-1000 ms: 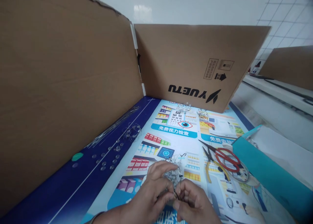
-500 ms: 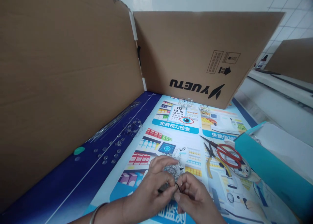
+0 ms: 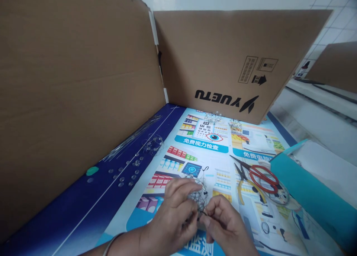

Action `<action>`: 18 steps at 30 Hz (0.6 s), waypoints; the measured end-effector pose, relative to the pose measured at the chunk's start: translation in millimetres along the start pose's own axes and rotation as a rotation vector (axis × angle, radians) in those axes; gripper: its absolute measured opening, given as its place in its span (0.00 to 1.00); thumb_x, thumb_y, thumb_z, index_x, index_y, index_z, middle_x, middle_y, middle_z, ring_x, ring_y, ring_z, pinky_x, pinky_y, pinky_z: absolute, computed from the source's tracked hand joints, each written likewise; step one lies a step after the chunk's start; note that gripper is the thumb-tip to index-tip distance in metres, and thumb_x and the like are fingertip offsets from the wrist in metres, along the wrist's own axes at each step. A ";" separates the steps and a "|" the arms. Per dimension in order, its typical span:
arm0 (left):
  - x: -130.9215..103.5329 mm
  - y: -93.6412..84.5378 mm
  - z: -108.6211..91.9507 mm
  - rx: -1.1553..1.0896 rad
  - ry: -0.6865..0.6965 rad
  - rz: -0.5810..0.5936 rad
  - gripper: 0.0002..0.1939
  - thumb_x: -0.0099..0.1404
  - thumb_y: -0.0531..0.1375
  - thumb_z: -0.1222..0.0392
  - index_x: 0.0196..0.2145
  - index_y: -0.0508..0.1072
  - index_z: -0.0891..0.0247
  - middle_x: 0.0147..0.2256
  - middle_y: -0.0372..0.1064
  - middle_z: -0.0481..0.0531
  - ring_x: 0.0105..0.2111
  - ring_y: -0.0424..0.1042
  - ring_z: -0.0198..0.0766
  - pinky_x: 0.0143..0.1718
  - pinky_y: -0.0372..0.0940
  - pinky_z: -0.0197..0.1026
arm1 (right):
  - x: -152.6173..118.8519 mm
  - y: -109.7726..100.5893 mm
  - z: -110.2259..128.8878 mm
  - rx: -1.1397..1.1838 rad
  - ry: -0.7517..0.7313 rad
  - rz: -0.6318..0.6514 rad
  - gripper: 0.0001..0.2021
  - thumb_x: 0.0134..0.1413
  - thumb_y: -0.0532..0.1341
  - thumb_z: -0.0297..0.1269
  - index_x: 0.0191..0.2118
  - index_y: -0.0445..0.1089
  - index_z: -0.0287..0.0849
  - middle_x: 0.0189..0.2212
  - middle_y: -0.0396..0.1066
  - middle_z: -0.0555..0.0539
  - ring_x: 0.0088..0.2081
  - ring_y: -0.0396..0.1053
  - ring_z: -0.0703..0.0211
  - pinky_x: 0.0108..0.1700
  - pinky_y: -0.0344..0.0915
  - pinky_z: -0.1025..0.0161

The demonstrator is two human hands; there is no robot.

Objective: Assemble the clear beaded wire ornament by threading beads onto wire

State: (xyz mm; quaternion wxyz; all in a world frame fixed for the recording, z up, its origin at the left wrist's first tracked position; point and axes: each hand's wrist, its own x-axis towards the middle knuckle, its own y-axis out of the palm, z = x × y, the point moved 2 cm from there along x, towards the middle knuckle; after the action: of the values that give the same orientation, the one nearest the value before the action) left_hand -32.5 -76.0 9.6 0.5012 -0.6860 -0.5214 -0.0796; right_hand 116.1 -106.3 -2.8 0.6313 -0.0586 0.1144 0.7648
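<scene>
My left hand (image 3: 174, 213) is closed around the lower part of a tangle of thin silvery wire (image 3: 199, 197); its far end sticks out beyond the fingers, with small dark bits and a dark loop at the tip. Close beside it, my right hand (image 3: 227, 224) pinches the end of a short black cord (image 3: 202, 212) between thumb and forefinger. The cord runs from the wire piece at my left fingers to the right fingertips. Part of the wire piece is hidden behind my left hand.
Clear beads (image 3: 121, 179), a green lump (image 3: 92, 170) and thin wires (image 3: 131, 138) lie on the left. Red-handled scissors (image 3: 264, 178) and yellow-handled pliers (image 3: 241, 191) lie right, near a teal box (image 3: 312, 196). Cardboard panels (image 3: 223, 51) wall the back and left.
My right hand has drawn slightly away from my left fingers, and more of the black cord lies between them. The view has shifted a little.
</scene>
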 end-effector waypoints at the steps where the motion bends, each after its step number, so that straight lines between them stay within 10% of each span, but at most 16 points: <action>1: -1.0 -0.8 -1.0 0.038 0.026 -0.028 0.07 0.54 0.57 0.75 0.27 0.67 0.65 0.43 0.64 0.55 0.46 0.58 0.47 0.48 0.55 0.52 | 0.0 -0.4 -0.7 -0.006 -0.011 -0.004 0.15 0.49 0.61 0.47 0.28 0.58 0.43 0.20 0.57 0.57 0.20 0.56 0.70 0.23 0.58 0.71; 18: 2.3 4.3 -6.4 0.189 0.287 0.198 0.12 0.64 0.47 0.72 0.24 0.64 0.67 0.26 0.66 0.52 0.27 0.57 0.37 0.30 0.51 0.43 | 2.3 -2.4 -4.4 -0.617 -0.276 -0.123 0.11 0.40 0.54 0.23 0.32 0.56 0.44 0.21 0.60 0.56 0.21 0.61 0.66 0.23 0.57 0.72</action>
State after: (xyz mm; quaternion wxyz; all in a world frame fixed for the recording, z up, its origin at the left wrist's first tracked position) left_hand -25.4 -79.3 11.6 0.6380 -0.6654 -0.3797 -0.0778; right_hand 117.7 -104.8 -7.9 0.6381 -0.1498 -0.2126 0.7248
